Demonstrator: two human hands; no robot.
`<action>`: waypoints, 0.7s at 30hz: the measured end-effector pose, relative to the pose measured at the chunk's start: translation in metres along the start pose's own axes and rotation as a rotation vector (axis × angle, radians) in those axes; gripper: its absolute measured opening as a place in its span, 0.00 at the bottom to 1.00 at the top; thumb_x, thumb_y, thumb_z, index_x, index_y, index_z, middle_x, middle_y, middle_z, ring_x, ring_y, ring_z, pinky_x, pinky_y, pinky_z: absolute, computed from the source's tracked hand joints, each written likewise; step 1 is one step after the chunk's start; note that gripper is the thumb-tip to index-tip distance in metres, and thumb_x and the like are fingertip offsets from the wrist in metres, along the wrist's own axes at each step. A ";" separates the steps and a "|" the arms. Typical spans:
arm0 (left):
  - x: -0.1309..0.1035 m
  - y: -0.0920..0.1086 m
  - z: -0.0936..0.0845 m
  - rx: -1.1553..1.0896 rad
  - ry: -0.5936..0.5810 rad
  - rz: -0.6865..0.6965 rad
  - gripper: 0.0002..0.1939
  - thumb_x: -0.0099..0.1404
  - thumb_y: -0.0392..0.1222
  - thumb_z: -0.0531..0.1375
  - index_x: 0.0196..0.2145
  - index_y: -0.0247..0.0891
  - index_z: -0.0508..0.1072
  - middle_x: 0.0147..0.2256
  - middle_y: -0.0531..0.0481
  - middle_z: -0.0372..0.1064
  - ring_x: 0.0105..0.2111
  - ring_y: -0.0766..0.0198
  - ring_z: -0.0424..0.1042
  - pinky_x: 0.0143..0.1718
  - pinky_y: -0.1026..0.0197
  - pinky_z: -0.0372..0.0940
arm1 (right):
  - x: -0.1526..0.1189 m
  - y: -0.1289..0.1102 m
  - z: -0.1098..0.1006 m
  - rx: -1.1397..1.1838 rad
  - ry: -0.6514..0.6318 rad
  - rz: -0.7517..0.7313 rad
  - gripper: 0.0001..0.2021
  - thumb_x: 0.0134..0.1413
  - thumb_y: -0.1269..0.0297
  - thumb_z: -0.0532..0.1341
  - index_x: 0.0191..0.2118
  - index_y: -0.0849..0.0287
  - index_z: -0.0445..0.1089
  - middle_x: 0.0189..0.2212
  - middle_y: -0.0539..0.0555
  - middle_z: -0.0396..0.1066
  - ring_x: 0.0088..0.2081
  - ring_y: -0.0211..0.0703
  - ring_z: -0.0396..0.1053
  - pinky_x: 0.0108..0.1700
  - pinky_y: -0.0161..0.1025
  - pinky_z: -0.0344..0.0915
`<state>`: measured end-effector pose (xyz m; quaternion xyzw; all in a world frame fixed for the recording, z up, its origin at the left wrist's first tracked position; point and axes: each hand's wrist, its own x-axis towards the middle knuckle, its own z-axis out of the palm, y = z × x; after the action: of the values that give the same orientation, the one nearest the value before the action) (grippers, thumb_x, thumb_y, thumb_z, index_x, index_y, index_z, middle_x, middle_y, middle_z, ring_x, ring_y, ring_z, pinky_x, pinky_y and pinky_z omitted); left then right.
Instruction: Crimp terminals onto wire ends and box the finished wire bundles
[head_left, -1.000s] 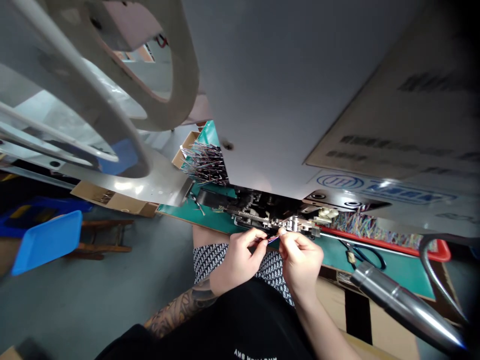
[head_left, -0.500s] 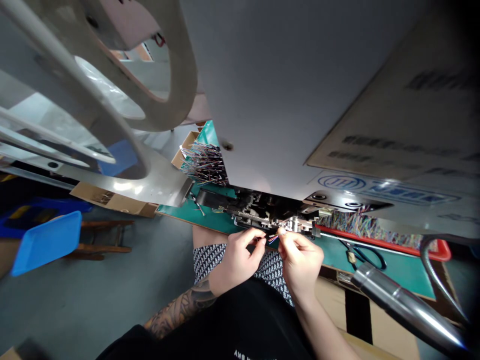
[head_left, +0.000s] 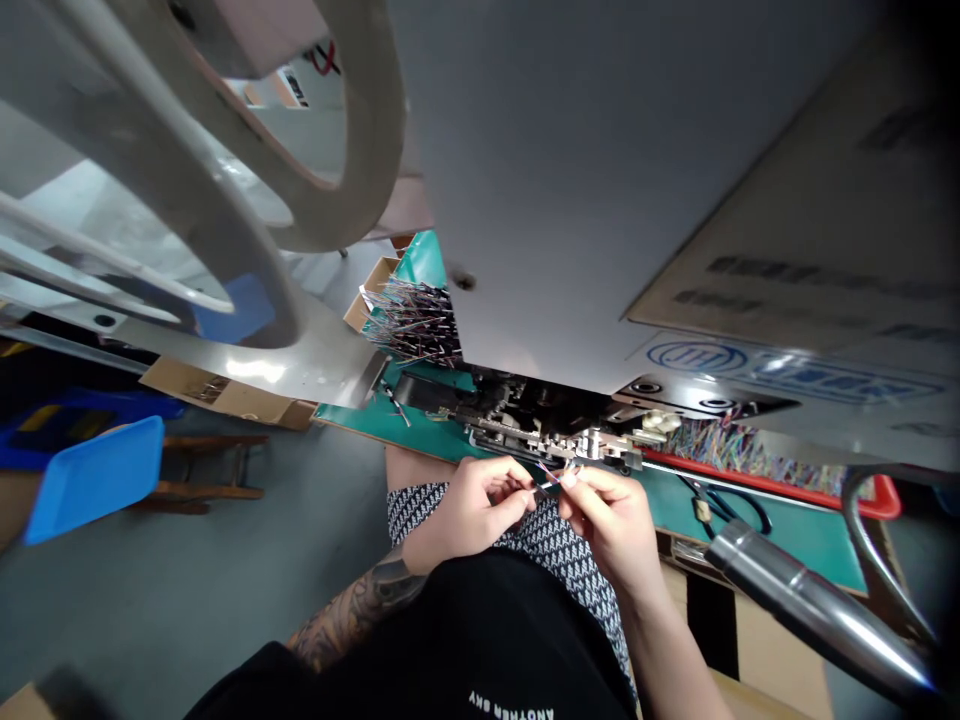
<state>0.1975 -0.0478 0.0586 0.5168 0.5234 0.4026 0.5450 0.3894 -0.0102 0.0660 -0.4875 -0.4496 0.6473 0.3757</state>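
Between my two hands, thin coloured wires (head_left: pixel 550 478) fan out just in front of the crimping machine's metal tooling (head_left: pixel 555 440). My left hand (head_left: pixel 480 505) pinches the wires with thumb and forefinger; most of their length is hidden by the fingers. Close beside it, my right hand (head_left: pixel 609 515) is closed in a pinch on the wires' other side. The fingertips of both hands are a short gap apart, over my lap at the bench edge. Wire ends are too small to make out.
A red tray (head_left: pixel 889 497) of many coloured wires lies right on the green bench (head_left: pixel 814 545), by dark-handled scissors (head_left: pixel 731 505). Bundled wires (head_left: pixel 416 320) are piled left. The grey machine housing (head_left: pixel 540 220) hangs overhead; a metal tube (head_left: pixel 817 610) juts in at right.
Both hands have shifted slightly down, away from the tooling. The wires between the fingers now point in a different direction. The camera view has moved a little.
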 end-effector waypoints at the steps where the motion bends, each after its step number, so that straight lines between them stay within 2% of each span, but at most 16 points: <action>1: 0.000 0.000 0.001 -0.083 -0.002 -0.043 0.04 0.69 0.36 0.63 0.37 0.34 0.78 0.30 0.48 0.78 0.27 0.65 0.73 0.29 0.64 0.68 | -0.001 0.001 0.001 0.000 0.023 -0.012 0.21 0.58 0.49 0.72 0.23 0.60 0.75 0.18 0.51 0.70 0.18 0.33 0.59 0.21 0.33 0.51; 4: -0.001 0.000 0.001 -0.146 0.013 -0.089 0.03 0.68 0.36 0.64 0.36 0.35 0.76 0.28 0.50 0.75 0.25 0.67 0.71 0.27 0.65 0.65 | -0.004 0.004 0.003 0.000 0.077 -0.051 0.16 0.57 0.51 0.73 0.28 0.59 0.78 0.18 0.50 0.70 0.18 0.36 0.61 0.21 0.34 0.55; 7: -0.002 0.003 -0.002 -0.056 0.002 -0.060 0.03 0.67 0.36 0.63 0.34 0.35 0.76 0.24 0.53 0.69 0.23 0.69 0.64 0.24 0.66 0.58 | -0.004 0.006 0.001 -0.025 0.066 -0.107 0.13 0.56 0.54 0.74 0.30 0.59 0.79 0.20 0.49 0.69 0.21 0.37 0.61 0.24 0.35 0.58; 10: -0.002 0.006 -0.006 0.025 -0.011 -0.026 0.04 0.66 0.35 0.63 0.32 0.35 0.76 0.22 0.55 0.65 0.21 0.71 0.59 0.23 0.66 0.54 | -0.003 0.006 -0.001 -0.073 0.042 -0.131 0.12 0.54 0.57 0.74 0.30 0.60 0.79 0.20 0.49 0.68 0.22 0.36 0.59 0.25 0.35 0.56; 12: -0.002 0.006 -0.006 0.028 -0.011 -0.025 0.04 0.66 0.35 0.63 0.32 0.35 0.76 0.24 0.54 0.68 0.22 0.71 0.62 0.23 0.66 0.56 | -0.003 0.010 -0.001 -0.068 0.060 -0.135 0.11 0.55 0.58 0.73 0.29 0.60 0.79 0.19 0.48 0.66 0.21 0.35 0.59 0.25 0.35 0.55; 15: -0.002 0.004 -0.001 -0.044 -0.005 -0.059 0.04 0.68 0.36 0.64 0.34 0.35 0.75 0.27 0.51 0.74 0.23 0.68 0.71 0.25 0.66 0.65 | -0.002 0.020 0.003 0.006 0.154 -0.168 0.10 0.56 0.60 0.72 0.29 0.59 0.78 0.19 0.48 0.67 0.20 0.35 0.59 0.24 0.34 0.55; 18: -0.001 -0.001 0.008 -0.124 0.029 -0.054 0.04 0.69 0.38 0.65 0.37 0.35 0.74 0.32 0.46 0.79 0.28 0.62 0.80 0.30 0.63 0.74 | 0.000 0.031 0.012 0.137 0.259 -0.204 0.08 0.57 0.62 0.71 0.30 0.59 0.78 0.19 0.48 0.67 0.20 0.36 0.60 0.23 0.34 0.56; 21: -0.001 -0.006 0.016 -0.109 0.073 -0.009 0.05 0.72 0.40 0.64 0.38 0.36 0.74 0.34 0.44 0.81 0.34 0.57 0.84 0.36 0.60 0.78 | 0.003 0.033 0.021 0.261 0.304 -0.197 0.07 0.58 0.63 0.70 0.30 0.59 0.78 0.19 0.47 0.66 0.20 0.35 0.59 0.23 0.35 0.55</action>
<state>0.2122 -0.0513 0.0518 0.4691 0.5224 0.4466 0.5546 0.3670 -0.0221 0.0366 -0.4805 -0.3456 0.5794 0.5603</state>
